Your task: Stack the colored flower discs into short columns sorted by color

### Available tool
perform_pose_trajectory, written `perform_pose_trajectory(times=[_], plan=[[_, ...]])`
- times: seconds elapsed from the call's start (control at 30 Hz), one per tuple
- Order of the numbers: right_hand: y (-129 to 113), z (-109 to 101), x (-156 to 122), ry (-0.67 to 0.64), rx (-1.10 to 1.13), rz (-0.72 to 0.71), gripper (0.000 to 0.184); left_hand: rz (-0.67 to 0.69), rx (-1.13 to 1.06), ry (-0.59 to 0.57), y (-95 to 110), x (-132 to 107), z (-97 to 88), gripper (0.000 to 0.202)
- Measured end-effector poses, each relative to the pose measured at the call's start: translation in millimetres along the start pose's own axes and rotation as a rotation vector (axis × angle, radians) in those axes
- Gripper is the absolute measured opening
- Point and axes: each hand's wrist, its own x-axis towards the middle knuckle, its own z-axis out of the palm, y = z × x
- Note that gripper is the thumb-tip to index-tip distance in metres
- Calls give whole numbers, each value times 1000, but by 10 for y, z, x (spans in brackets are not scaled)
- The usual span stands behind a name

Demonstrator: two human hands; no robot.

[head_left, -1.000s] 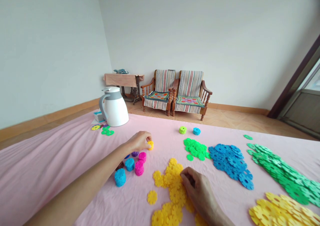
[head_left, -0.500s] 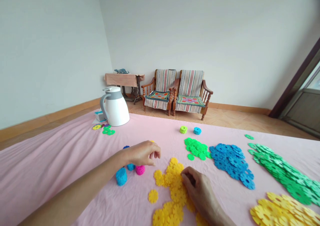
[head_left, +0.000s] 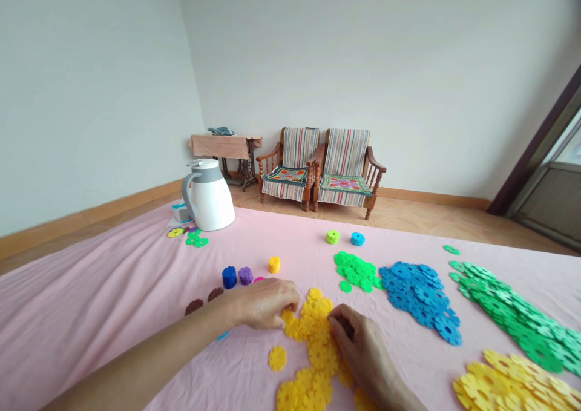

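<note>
My left hand (head_left: 269, 304) is over the left edge of a pile of yellow flower-shaped plastic discs (head_left: 320, 344), its thumb and fingers closed around the rim of a yellow disc (head_left: 291, 324). At the pile's right side, my right hand (head_left: 365, 341) is curled with thumb and forefinger pinched together; what lies between them, if anything, is hidden. One loose yellow disc (head_left: 278, 358) lies just left of the pile. Behind my left wrist stand short stacks of discs: dark blue (head_left: 229, 277), purple (head_left: 246, 275) and yellow (head_left: 274, 264). My left arm covers most of the pink and light blue stacks.
To the right lie heaps of bright green (head_left: 357, 271), blue (head_left: 420, 296), darker green (head_left: 517, 314) and yellow discs (head_left: 517, 384). Lime (head_left: 333, 236) and blue stacks (head_left: 357, 238) stand farther back. A white jug (head_left: 212, 199) is at the far left on the pink cloth (head_left: 136, 290).
My left hand has come down and nearer to me, from above the cloth onto the yellow pile's left edge. Stacks behind it are now uncovered. My right hand has hardly moved.
</note>
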Motion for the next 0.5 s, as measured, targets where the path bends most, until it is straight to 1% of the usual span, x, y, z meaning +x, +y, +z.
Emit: perform_pose_trajectory(times=[0.1,0.2,0.3,0.4,0.5], plan=[[14,6,5,0,0,-3,25,0,29,24,-8,-14,4,20],[28,4,2,1,1,-5,25,-36,77,107,-91,-26,-65,22],[34,3,-3,3,4,-11,25,-86,106,215,-274,-15,-196,25],[31,5,-3,12,7,-17,25,-185,133,318,-506,18,-305,25],[24,5,-2,9,-5,-15,25,-262,138,340,-692,54,-335,22]])
